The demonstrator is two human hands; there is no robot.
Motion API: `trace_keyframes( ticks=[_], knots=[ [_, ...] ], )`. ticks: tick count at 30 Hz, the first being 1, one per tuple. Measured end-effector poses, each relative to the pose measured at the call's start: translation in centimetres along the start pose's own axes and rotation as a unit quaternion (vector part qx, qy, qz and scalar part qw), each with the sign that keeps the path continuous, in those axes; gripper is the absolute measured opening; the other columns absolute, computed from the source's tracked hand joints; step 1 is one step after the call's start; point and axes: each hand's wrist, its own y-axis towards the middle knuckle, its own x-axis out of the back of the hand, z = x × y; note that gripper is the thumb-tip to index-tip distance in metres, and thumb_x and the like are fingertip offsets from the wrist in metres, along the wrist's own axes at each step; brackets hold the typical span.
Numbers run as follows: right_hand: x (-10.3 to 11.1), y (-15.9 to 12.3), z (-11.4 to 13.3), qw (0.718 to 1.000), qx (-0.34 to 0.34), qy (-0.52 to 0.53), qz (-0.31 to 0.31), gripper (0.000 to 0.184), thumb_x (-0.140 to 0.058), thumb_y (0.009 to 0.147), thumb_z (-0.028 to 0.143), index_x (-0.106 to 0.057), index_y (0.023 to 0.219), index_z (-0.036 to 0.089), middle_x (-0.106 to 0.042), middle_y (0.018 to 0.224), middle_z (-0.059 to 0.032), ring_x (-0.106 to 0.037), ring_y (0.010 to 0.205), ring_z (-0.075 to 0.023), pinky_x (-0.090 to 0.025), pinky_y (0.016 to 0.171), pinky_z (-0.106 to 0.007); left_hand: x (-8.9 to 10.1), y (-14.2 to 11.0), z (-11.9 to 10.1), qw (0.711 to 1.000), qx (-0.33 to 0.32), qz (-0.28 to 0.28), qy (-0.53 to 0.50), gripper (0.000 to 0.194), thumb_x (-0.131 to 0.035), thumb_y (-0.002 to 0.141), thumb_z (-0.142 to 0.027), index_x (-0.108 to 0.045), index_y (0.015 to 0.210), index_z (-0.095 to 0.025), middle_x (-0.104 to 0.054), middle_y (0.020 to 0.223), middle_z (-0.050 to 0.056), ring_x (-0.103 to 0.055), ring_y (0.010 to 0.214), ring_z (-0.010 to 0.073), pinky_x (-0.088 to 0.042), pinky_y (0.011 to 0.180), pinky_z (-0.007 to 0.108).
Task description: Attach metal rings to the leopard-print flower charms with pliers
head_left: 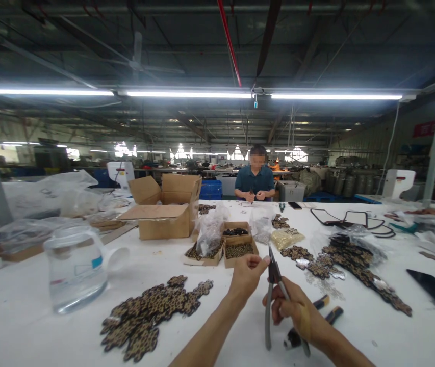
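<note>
Lengthwise, pliers [274, 272] point forward from the right hand [297, 306].

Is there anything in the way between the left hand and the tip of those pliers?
Nothing that I can see. The left hand is right beside the tip of the pliers, which the right hand holds. Anything tiny pinched there is too small to tell.
</note>
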Motion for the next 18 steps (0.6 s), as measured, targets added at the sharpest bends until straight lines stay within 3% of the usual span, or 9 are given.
trace_keyframes(
  ticks=[4,7,9,13,18],
  knots=[
    [0.2,0.1,0.5,0.971,0.103,-0.2,-0.086,0.033,-0.048,0.08,0.018,-0.053,0.113,0.02,-0.064,0.098,-0.0084,-0.061,0.086,-0.0234,-0.051,0.083,-0.041,-1.5,-1.6,-0.3,1.0,-0.021,0.012,-0.011,0.044,-0.084,0.062,-0.045,-0.069,0.088,-0.013,-0.069,0.082,0.009,-0.061,0.074,0.0199,-0.043,0.065,0.027],
    [-0.3,0.5,0.0,0.945,0.144,-0.263,-0.133,0.037,-0.051,0.086,0.023,-0.053,0.122,0.021,-0.063,0.109,-0.0122,-0.058,0.107,-0.03,-0.043,0.099,-0.045,-2.3,-2.9,-0.9,0.996,-0.046,0.071,0.006,0.042,-0.077,0.071,-0.047,-0.068,0.097,-0.015,-0.069,0.093,0.01,-0.061,0.079,0.0203,-0.043,0.066,0.027],
    [-0.9,0.7,-0.5,0.939,0.141,-0.28,-0.145,0.04,-0.052,0.088,0.029,-0.053,0.127,0.022,-0.063,0.113,-0.0142,-0.057,0.111,-0.0327,-0.041,0.102,-0.047,-2.5,-3.7,-1.4,0.993,-0.072,0.089,0.04,0.035,-0.068,0.08,-0.048,-0.067,0.097,-0.017,-0.068,0.09,0.008,-0.06,0.078,0.0197,-0.042,0.067,0.027],
    [-2.1,1.1,-1.1,0.917,0.125,-0.343,-0.164,0.048,-0.053,0.088,0.033,-0.048,0.134,0.019,-0.059,0.123,-0.0178,-0.056,0.117,-0.0348,-0.042,0.102,-0.048,-2.3,-4.4,-1.9,0.99,-0.105,0.054,0.076,0.032,-0.058,0.087,-0.048,-0.066,0.09,-0.018,-0.066,0.079,0.005,-0.056,0.075,0.0189,-0.039,0.068,0.028],
    [-2.9,2.1,-0.6,0.917,0.077,-0.349,-0.178,0.049,-0.057,0.084,0.032,-0.045,0.13,0.02,-0.06,0.118,-0.0181,-0.06,0.107,-0.0341,-0.046,0.094,-0.047,-1.7,-3.7,-1.0,0.996,-0.08,0.03,0.019,0.032,-0.059,0.086,-0.049,-0.065,0.086,-0.018,-0.067,0.08,0.006,-0.058,0.076,0.0197,-0.04,0.069,0.028]
  ],
)
